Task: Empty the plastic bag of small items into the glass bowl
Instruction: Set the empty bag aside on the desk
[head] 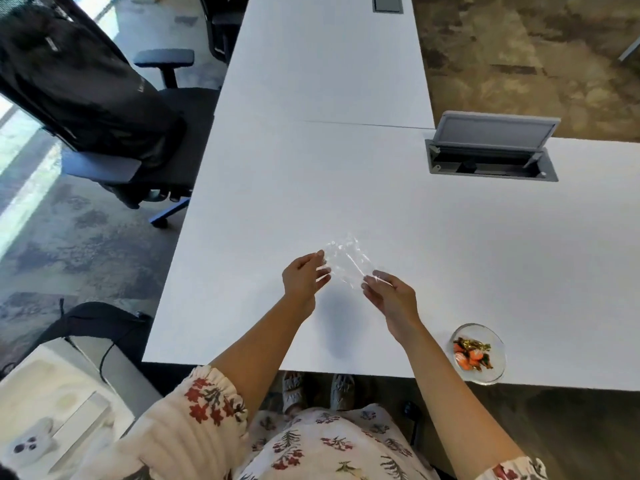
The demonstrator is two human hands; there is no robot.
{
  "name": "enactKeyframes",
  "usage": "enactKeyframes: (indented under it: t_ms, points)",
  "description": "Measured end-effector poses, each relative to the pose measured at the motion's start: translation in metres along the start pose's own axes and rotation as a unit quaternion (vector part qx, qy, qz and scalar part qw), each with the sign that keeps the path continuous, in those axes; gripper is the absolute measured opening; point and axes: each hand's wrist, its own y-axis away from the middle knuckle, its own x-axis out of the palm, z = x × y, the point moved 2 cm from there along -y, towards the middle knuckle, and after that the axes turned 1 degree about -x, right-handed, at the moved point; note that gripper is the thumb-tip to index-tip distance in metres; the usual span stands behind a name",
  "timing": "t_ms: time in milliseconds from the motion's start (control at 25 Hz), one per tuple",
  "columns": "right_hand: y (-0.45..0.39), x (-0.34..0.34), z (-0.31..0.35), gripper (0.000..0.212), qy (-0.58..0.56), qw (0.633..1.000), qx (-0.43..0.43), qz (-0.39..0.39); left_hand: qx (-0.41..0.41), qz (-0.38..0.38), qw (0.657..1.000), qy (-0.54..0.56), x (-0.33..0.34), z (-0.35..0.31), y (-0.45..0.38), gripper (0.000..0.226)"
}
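Observation:
A clear plastic bag (346, 259) is stretched in the air between my two hands above the white table (450, 244). It looks flat, with nothing visible inside. My left hand (303, 280) pinches its left edge and my right hand (389, 296) holds its right corner. The glass bowl (479, 353) stands at the table's near edge, to the right of my right forearm. It holds several small orange and gold wrapped items (471, 355).
An open grey cable hatch (491, 147) is set into the table at the back right. A black office chair (114, 109) stands left of the table. A low white surface (52, 403) with cables sits at the lower left.

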Motion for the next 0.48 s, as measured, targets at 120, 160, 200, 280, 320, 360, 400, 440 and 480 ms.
enactKeyframes:
  t_ms: [120, 160, 200, 280, 320, 360, 400, 440, 480]
  points:
    - [0.000, 0.027, -0.016, 0.033, -0.001, 1.000, 0.014, 0.024, -0.027, 0.028, 0.999, -0.015, -0.021, -0.003, -0.001, 0.038]
    - [0.001, 0.035, -0.021, 0.036, 0.007, 0.999, 0.018, 0.031, -0.027, 0.029, 0.999, -0.021, -0.028, -0.003, -0.001, 0.040]
    - [0.001, 0.043, -0.026, 0.037, 0.018, 0.999, 0.023, 0.038, -0.023, 0.026, 0.999, -0.023, -0.034, -0.004, -0.002, 0.037]
    - [0.003, 0.054, -0.036, 0.041, 0.053, 0.997, 0.026, 0.052, -0.008, 0.016, 0.999, -0.030, -0.044, -0.005, -0.004, 0.024]
    - [0.003, 0.059, -0.041, 0.043, 0.081, 0.995, 0.022, 0.059, -0.002, 0.012, 0.999, -0.035, -0.050, -0.006, -0.005, 0.018]
    - [0.004, 0.062, -0.046, 0.045, 0.114, 0.991, 0.016, 0.065, 0.003, 0.009, 0.999, -0.037, -0.057, -0.008, -0.006, 0.013]
    - [0.004, 0.064, -0.050, 0.047, 0.146, 0.987, 0.012, 0.068, 0.007, 0.004, 0.999, -0.039, -0.065, -0.010, -0.006, 0.011]
    - [0.004, 0.065, -0.053, 0.048, 0.171, 0.983, 0.013, 0.069, 0.010, -0.003, 0.999, -0.042, -0.074, -0.011, -0.007, 0.011]
    - [0.004, 0.064, -0.056, 0.047, 0.184, 0.980, 0.020, 0.068, 0.012, -0.015, 0.999, -0.045, -0.084, -0.013, -0.009, 0.011]
